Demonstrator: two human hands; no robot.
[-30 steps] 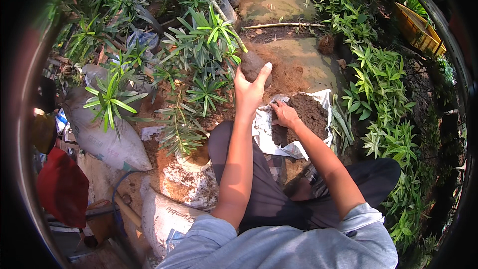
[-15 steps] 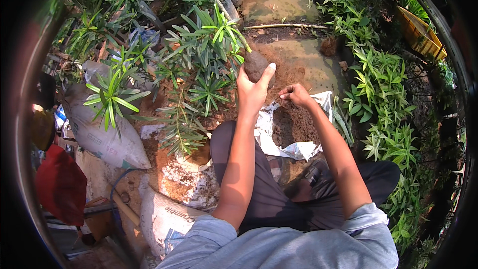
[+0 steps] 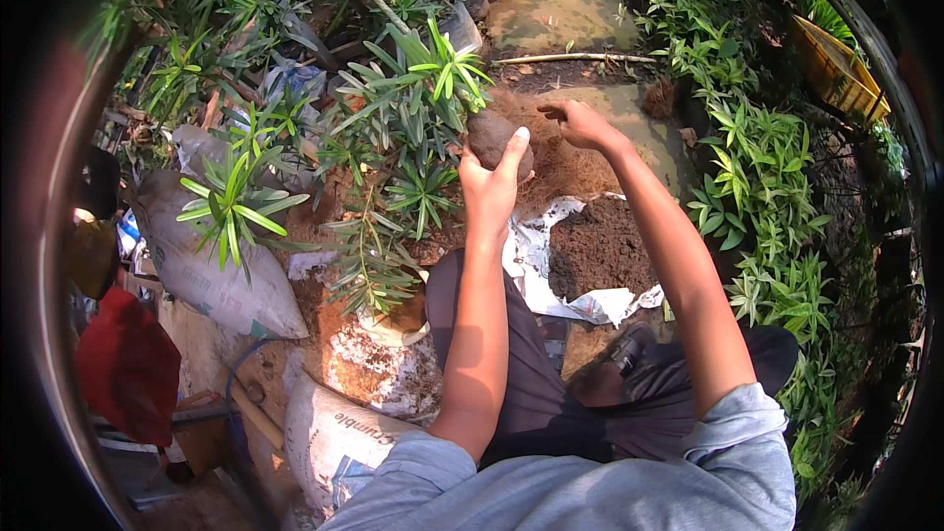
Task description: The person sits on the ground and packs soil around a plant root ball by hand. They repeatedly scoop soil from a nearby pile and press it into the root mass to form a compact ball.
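My left hand (image 3: 489, 172) is wrapped round a brown ball of soil (image 3: 497, 140), its thumb lying over the near side. The ball sits against the leafy branch of a plant (image 3: 408, 103) with long narrow leaves. Over a spread of reddish-brown fibre (image 3: 546, 162), my right hand (image 3: 582, 125) points to the left with its fingers partly stretched, and nothing shows in them. Nearer to me, a heap of dark loose soil (image 3: 600, 251) lies on a torn white sheet (image 3: 575, 307).
Low green plants (image 3: 757, 187) line the right side, with a yellow crate (image 3: 836, 69) beyond. White sacks (image 3: 231, 275) lie at the left near a red cloth-like thing (image 3: 128, 364). A stick (image 3: 580, 57) crosses the mossy paved path (image 3: 560, 0).
My right hand has moved up and away from the soil heap, over the fibre, its fingers loosening from a pinch. My left hand and the ball have shifted slightly nearer.
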